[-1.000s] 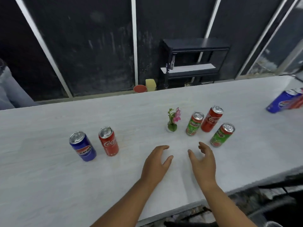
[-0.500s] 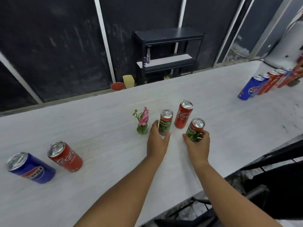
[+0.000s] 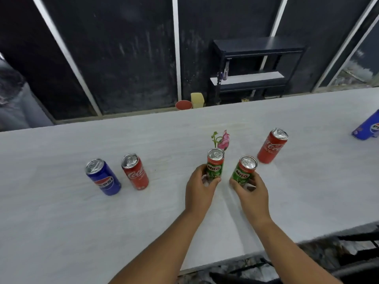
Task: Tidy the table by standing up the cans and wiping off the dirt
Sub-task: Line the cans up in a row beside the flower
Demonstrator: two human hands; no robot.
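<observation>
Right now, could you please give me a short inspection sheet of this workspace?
Surface: long pale table; no dirt that I can make out.
Job's things: two Milo cans, left Milo can and right Milo can; Pepsi can; left Coca-Cola can; right Coca-Cola can; all upright. No cloth seen.
Clutter: small flower pot behind left Milo can; blue can at right edge, cropped.
Grippers: left hand and right hand, each closed on a Milo can.
Cables: nothing seen.
Surroundings: dark panelled wall, black shelf unit, red and yellow containers.
</observation>
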